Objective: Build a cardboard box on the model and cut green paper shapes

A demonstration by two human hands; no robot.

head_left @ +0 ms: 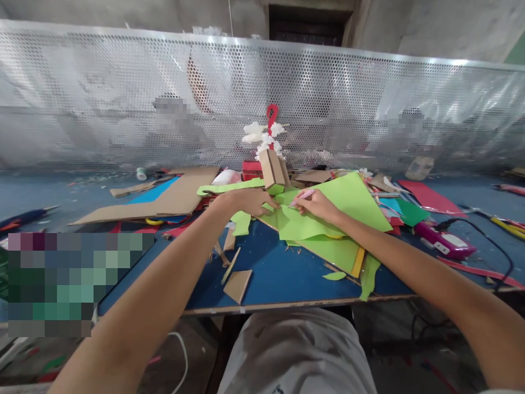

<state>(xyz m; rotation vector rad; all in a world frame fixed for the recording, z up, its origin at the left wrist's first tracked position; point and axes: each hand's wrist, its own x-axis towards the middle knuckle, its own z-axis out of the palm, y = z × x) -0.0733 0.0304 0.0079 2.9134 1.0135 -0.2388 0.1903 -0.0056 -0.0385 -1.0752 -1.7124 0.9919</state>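
My right hand [315, 203] is closed round a slim pink pen [305, 195], its tip down at a sheet of light green paper [348, 205]. On the sheet's left edge rests my left hand [256, 202], fingers apart and lying on the paper. Just beyond it a folded cardboard piece [273, 169] stands tilted. A red looped strip [271, 117] and white paper flowers [264, 139] rise behind the cardboard. A torn green scrap [241, 222] and a curved green strip [229, 187] lie by my left hand.
Flat brown cardboard [184, 191] lies at left, over blue paper. To the right are a magenta device [445, 241] with a black cable, red paper [429, 197] and yellow-handled tools [508, 225]. A perforated metal panel [328, 104] closes off the table's back.
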